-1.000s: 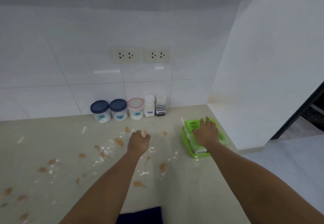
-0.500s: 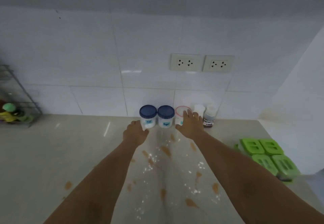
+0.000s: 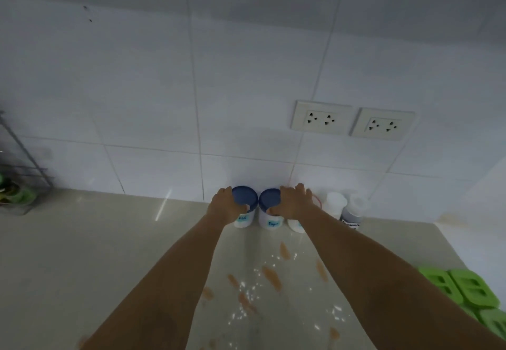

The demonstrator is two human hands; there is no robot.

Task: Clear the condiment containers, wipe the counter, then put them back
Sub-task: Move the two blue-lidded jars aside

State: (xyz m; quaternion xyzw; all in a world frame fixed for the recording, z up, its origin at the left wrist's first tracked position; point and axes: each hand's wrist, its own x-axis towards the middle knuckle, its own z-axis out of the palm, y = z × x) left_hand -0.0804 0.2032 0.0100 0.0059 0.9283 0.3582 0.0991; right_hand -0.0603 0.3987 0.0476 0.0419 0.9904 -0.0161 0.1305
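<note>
Head view: we are clearing. Left hand (image 3: pixel 223 207) fingers wrap the MSG jar (image 3: pixel 244 207); right hand (image 3: pixel 294 203) fingers wrap the sugar jar (image 3: pixel 269 212), at the table's back edge. Next: lift both clear.

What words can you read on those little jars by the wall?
"MSG": blue label on the left blue-lidded jar, gripped by the left hand.
"Sugar": blue label on the second blue-lidded jar, gripped by the right hand.
Red-rimmed jar: label hidden by the arm.
White bottle: no text visible.
Dark bottle: label too blurred to read.
</note>
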